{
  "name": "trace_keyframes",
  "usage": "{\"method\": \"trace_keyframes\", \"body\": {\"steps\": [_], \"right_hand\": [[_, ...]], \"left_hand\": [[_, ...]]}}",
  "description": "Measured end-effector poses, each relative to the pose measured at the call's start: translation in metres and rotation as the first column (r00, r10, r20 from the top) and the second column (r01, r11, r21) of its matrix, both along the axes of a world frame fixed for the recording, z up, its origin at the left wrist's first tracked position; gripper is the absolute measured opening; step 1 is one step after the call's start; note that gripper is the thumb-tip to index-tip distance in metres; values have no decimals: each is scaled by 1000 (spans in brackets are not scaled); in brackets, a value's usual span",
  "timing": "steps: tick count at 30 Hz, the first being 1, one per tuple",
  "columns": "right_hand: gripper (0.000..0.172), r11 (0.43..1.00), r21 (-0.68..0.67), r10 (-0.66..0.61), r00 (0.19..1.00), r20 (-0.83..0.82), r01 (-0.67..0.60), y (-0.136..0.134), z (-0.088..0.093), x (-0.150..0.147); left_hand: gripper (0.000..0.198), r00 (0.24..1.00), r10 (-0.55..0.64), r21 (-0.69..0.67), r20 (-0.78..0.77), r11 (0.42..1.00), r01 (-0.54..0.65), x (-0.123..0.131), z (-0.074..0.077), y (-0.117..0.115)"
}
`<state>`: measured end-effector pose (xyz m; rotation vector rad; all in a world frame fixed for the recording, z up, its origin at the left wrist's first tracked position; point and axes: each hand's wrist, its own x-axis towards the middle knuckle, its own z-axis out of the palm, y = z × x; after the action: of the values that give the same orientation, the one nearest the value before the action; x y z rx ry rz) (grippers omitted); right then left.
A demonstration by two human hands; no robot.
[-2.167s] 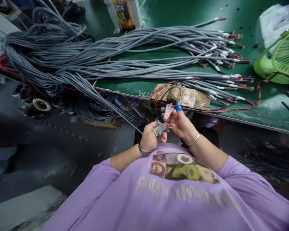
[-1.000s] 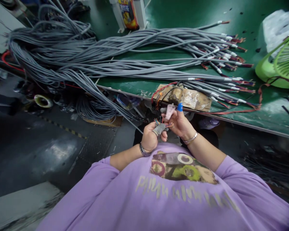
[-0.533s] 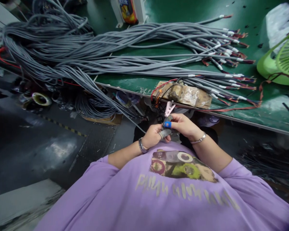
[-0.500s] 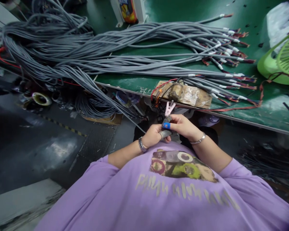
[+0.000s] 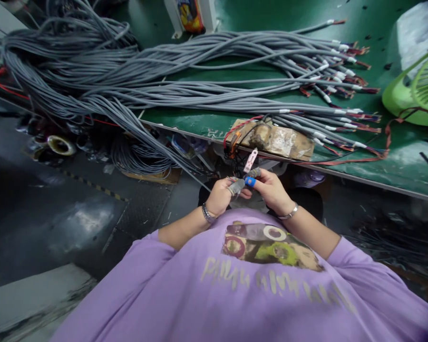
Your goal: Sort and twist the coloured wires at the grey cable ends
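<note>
My left hand [image 5: 221, 195] is closed, its thumb in a grey finger cot, on the end of a grey cable [image 5: 200, 180] that drops from the bundle on the bench. Fine coloured wire tips show above its fingers. My right hand [image 5: 274, 192] meets it fingertip to fingertip, pinched closed, with blue tape round the thumb and a grey cot on the forefinger. What lies in that pinch is too small to make out. Just beyond the fingers, a pale pink clip [image 5: 250, 160] sticks up at the bench edge.
Many grey cables [image 5: 199, 97] with stripped ends cover the green bench [image 5: 364, 166]. A taped wooden block [image 5: 288, 142] sits at the front edge. To the right stands a green fan [image 5: 399, 97]. Coiled cable [image 5: 139, 161] lies below on the left.
Both hands have shifted slightly, and the fingers have come off the area by the clip. The clip has turned to show its flat side. Coloured wire tips now show at my left hand.
</note>
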<state>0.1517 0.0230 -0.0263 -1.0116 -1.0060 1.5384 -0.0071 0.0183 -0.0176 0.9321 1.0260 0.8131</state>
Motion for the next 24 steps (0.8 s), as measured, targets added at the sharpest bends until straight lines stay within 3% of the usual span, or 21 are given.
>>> {"method": "trace_keyframes", "body": {"steps": [4,7,8,10,13,15,18,24], "right_hand": [[38,981,-109,155,987,-36,-158,3,9,-4],[42,985,-134,112,993,35,-106,11,16,-6],[42,992,-112,58,996,72,-50,14,17,-6],[39,996,-91,-4,994,106,14,17,15,-5],[36,974,-225,-9,1000,5,10,15,7,0],[34,947,-322,-10,995,-96,-22,12,3,4],[33,936,-329,84,987,-137,-125,9,3,8],[37,948,-158,281,960,3,-277,6,18,-4]], "left_hand": [[46,959,-211,170,-188,955,244,-10,3,-3],[41,902,-302,256,-308,887,384,-12,4,-11],[41,905,-298,252,-302,891,377,-12,3,-14],[43,953,-213,198,-216,946,256,-11,1,-16],[45,999,17,68,-50,998,-14,-12,-4,-16],[47,996,86,24,4,996,-86,-13,-8,-14],[49,997,74,21,9,997,-74,-13,-10,-13],[48,997,29,83,-78,996,-23,-10,0,-14]]}}
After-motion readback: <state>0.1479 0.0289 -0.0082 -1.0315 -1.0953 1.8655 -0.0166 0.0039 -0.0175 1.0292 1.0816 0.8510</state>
